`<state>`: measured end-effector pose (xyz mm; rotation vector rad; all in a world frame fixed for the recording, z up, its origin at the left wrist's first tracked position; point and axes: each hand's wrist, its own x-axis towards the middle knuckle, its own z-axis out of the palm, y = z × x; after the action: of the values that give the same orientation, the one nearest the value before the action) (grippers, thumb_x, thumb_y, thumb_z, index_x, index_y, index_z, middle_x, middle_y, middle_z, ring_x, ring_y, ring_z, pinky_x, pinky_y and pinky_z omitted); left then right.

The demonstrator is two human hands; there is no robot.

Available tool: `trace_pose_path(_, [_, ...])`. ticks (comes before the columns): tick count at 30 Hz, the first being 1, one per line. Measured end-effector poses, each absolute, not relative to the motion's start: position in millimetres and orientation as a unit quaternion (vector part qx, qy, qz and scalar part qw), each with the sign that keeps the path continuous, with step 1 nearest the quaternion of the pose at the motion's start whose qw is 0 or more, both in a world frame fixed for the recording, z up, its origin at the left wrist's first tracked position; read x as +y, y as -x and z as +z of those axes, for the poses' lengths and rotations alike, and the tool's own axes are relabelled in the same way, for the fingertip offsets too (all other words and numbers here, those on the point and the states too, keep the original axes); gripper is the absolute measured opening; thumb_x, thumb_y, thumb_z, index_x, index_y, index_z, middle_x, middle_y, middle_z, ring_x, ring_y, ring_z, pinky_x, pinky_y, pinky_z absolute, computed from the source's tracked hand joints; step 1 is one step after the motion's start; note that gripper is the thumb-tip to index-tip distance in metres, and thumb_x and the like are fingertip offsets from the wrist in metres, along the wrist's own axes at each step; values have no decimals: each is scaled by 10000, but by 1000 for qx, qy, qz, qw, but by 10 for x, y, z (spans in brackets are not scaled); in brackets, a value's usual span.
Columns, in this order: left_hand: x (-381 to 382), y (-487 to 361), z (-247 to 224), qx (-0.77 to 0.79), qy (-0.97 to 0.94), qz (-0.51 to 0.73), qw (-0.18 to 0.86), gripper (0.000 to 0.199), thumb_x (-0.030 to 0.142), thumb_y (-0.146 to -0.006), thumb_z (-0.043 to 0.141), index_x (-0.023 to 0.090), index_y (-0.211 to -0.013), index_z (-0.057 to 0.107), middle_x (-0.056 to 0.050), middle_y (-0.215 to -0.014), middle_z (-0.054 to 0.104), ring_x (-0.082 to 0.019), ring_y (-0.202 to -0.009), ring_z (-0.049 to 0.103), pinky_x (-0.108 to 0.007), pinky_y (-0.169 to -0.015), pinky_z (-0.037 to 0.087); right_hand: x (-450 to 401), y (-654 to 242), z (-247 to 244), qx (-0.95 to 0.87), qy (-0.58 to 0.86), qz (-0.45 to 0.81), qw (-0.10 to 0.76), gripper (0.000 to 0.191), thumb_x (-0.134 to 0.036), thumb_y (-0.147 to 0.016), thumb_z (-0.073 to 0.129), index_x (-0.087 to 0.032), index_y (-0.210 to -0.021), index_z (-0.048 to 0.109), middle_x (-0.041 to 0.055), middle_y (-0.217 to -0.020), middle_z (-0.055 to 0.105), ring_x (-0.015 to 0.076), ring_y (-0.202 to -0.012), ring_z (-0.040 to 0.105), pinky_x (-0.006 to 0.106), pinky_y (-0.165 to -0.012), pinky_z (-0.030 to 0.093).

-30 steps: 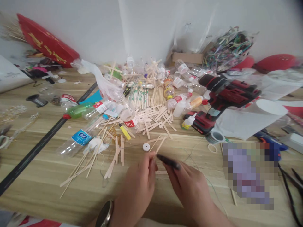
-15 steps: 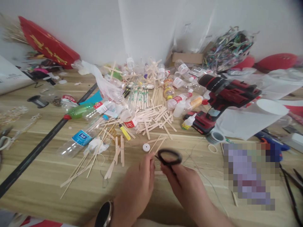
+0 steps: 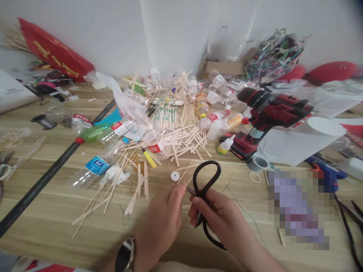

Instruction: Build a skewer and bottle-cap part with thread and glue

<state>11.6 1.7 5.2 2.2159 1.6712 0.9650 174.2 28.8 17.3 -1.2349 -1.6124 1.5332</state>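
Observation:
Black-handled scissors (image 3: pixel 206 185) are gripped in my right hand (image 3: pixel 219 213), their handles spread apart, one loop up and one down by the palm. The blade tip points left at the fingertips of my left hand (image 3: pixel 167 211). Its fingers are pinched round a thin wooden stick (image 3: pixel 185 172) that sticks out above them. A dark watch sits on the left wrist. Just beyond the left fingers lies a small white disc (image 3: pixel 175 176) on the wooden table (image 3: pixel 93 241). Part of a flat stick shows between the hands.
Flat craft sticks (image 3: pixel 178 141) and plastic bottles (image 3: pixel 153 139) fill the middle. A red and black drill (image 3: pixel 266 113) stands right of them, with a glue bottle (image 3: pixel 226 145) beside it. A black rod (image 3: pixel 42 181) crosses the left side. A blue glue gun (image 3: pixel 326 170) lies at right.
The scissors have turned in my right hand: the upper loop has risen and the handles now stand apart. My left hand has shifted very slightly left.

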Motion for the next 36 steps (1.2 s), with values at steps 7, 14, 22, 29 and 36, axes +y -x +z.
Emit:
trace_pose_path(7, [-32, -198, 127, 581, -544, 438, 417, 270, 391, -1010, 366, 226, -1064, 572, -24, -845, 606, -173, -765, 562, -290, -712, 438, 296, -1753, 193, -607, 464, 573, 296, 377, -454, -928, 490, -174, -704, 605, 50, -632, 700, 137, -564, 653, 223, -548, 481])
trace_pose_path(14, [34, -258, 19, 465, -377, 533, 598, 340, 523, -928, 528, 208, -1050, 560, 12, -782, 494, -140, -728, 463, -279, -706, 411, 332, -1771, 226, -616, 466, 563, 295, 396, -487, -917, 500, -178, -698, 615, 44, -617, 692, 138, -562, 640, 230, -547, 475])
trace_pose_path(22, [87, -231, 128, 397, -412, 531, 625, 318, 489, -928, 554, 190, -825, 514, 16, -757, 483, -103, -659, 448, -250, -632, 371, 324, -1760, 337, -556, 504, 608, 259, 427, -578, -858, 559, -170, -751, 630, 23, -572, 656, 122, -514, 595, 202, -437, 403])
trace_pose_path(29, [133, -190, 200, 413, -345, 500, 679, 428, 479, -845, 679, 189, -1119, 525, 28, -781, 524, -90, -672, 441, -233, -635, 339, 301, -1834, 146, -697, 498, 424, 294, 361, -417, -963, 457, -193, -738, 629, 30, -621, 700, 145, -542, 658, 217, -531, 498])
trace_pose_path(36, [121, -296, 275, 484, -272, 477, 681, 416, 477, -792, 702, 186, -1047, 550, 30, -770, 526, -81, -587, 365, -237, -551, 267, 388, -1943, 48, -875, 351, 5, 333, 362, -224, -1012, 322, -166, -938, 672, 70, -715, 756, 172, -528, 705, 226, -459, 486])
